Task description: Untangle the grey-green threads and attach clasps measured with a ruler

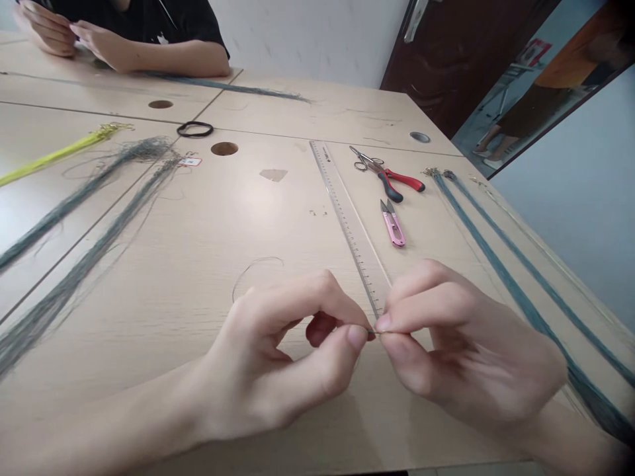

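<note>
My left hand (290,350) and my right hand (466,344) meet low over the wooden table (208,264), fingertips pinched together on a very thin thread or wire (373,332) between them. Both pinches are closed on it. A loose curl of thin thread (255,268) lies on the table just beyond my left hand. A clear ruler (347,218) runs away from my fingertips toward the far side.
Red-handled scissors (389,175) and pink thread snips (393,225) lie right of the ruler. Dark cord bundles lie at left (74,264) and right (506,264), with a yellow cord (59,152). A black ring (195,129) lies far. Another person's hands (74,36) work at the far left.
</note>
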Demonstrator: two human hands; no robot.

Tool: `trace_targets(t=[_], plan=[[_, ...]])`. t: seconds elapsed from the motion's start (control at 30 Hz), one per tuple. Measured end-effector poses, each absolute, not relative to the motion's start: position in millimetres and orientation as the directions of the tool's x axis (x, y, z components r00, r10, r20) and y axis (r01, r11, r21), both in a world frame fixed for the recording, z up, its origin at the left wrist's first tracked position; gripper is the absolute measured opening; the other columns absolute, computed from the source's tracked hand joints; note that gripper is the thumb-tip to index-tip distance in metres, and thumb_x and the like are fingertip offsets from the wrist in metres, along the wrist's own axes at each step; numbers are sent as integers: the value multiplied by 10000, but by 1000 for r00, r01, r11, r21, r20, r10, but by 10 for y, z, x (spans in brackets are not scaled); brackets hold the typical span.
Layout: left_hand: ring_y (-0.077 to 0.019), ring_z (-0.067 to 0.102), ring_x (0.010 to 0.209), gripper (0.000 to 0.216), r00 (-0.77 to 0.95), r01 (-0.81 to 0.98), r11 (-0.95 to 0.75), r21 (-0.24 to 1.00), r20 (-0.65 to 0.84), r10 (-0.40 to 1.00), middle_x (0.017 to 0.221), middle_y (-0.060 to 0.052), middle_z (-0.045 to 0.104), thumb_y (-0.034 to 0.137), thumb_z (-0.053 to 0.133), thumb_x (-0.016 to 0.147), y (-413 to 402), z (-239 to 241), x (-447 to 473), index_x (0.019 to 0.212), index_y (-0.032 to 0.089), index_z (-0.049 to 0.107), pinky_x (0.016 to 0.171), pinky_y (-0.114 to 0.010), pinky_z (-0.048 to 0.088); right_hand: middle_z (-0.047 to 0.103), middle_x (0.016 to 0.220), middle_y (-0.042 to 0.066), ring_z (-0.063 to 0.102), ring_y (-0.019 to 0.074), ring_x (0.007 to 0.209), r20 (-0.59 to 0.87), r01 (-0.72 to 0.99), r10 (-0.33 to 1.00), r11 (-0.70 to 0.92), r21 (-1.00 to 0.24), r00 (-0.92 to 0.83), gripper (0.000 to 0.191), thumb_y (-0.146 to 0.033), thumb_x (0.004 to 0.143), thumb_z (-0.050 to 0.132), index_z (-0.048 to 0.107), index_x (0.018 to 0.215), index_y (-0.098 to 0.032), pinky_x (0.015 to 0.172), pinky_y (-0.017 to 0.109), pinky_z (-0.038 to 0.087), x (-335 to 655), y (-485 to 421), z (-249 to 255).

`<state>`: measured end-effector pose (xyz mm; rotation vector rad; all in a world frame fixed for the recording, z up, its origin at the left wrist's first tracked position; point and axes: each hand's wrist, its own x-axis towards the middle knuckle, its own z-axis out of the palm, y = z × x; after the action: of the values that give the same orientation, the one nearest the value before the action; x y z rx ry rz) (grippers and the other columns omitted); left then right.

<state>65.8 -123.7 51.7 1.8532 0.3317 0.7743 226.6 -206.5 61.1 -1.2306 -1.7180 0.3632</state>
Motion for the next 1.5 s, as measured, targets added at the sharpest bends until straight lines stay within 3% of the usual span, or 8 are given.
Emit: trace_targets(t=[0.1, 0.4, 0.9, 1.07, 1.2, 1.33, 1.43, 1.5], plan=[[-113, 472, 526, 129, 730, -140, -486, 863, 421, 538, 591, 6, 538, 97, 521, 786, -1236, 515, 658, 747, 202, 584, 495, -241, 431, 555, 657, 6, 530, 127, 568, 525, 552, 851, 449, -703, -23, 91, -178, 838, 527, 554, 790, -250, 448, 279, 440, 2256, -2049, 626], [-99, 512, 541, 190, 729, -156, -636, 756, 523, 443, 687, -15, 584, 36, 524, 779, -1210, 512, 660, 819, 199, 614, 478, -220, 431, 455, 572, -23, 435, 82, 476, 278, 428, 960, 252, -868, 0, 203, -189, 864, 492, 491, 661, -209, 397, 219, 378, 2267, -2051, 646], [-85, 497, 552, 174, 716, -149, -630, 762, 523, 463, 667, 1, 565, 28, 505, 787, -1219, 492, 672, 787, 179, 592, 495, -207, 417, 514, 667, -13, 503, 93, 574, 280, 402, 959, 244, -883, 33, 79, -151, 819, 532, 531, 765, -208, 471, 206, 427, 2266, -2058, 629], [-79, 462, 556, 154, 731, -139, -570, 810, 472, 493, 641, 14, 529, 27, 505, 772, -1224, 512, 672, 770, 158, 588, 514, -209, 396, 522, 686, -18, 517, 92, 599, 392, 440, 920, 344, -830, 19, 94, -117, 796, 552, 539, 766, -205, 492, 214, 431, 2254, -2053, 603], [-83, 456, 568, 139, 765, -122, -448, 885, 372, 526, 618, 30, 512, 66, 498, 793, -1228, 550, 672, 729, 172, 563, 532, -207, 403, 552, 714, -8, 536, 95, 610, 554, 524, 830, 501, -689, -64, 142, -74, 786, 548, 562, 824, -211, 496, 217, 447, 2281, -2031, 625], [-82, 439, 551, 162, 787, -90, -359, 929, 287, 546, 589, 40, 470, 109, 480, 828, -1221, 569, 657, 695, 183, 537, 503, -189, 395, 569, 733, -1, 538, 83, 600, 601, 613, 789, 539, -578, -127, 159, -68, 800, 537, 580, 841, -216, 504, 200, 462, 2299, -2018, 673], [-75, 433, 540, 174, 786, -102, -394, 914, 316, 531, 588, 47, 452, 109, 475, 834, -1203, 547, 638, 691, 193, 526, 494, -174, 389, 570, 729, 6, 538, 90, 620, 622, 598, 775, 554, -579, -115, 138, -73, 799, 528, 573, 843, -196, 524, 209, 462, 2274, -2016, 663], [-74, 431, 531, 170, 769, -114, -461, 880, 372, 520, 587, 48, 446, 104, 471, 831, -1192, 522, 633, 701, 198, 528, 489, -176, 382, 560, 714, 10, 522, 99, 618, 602, 554, 796, 530, -642, -65, 85, -109, 798, 525, 561, 832, -178, 512, 221, 444, 2255, -2018, 638]])
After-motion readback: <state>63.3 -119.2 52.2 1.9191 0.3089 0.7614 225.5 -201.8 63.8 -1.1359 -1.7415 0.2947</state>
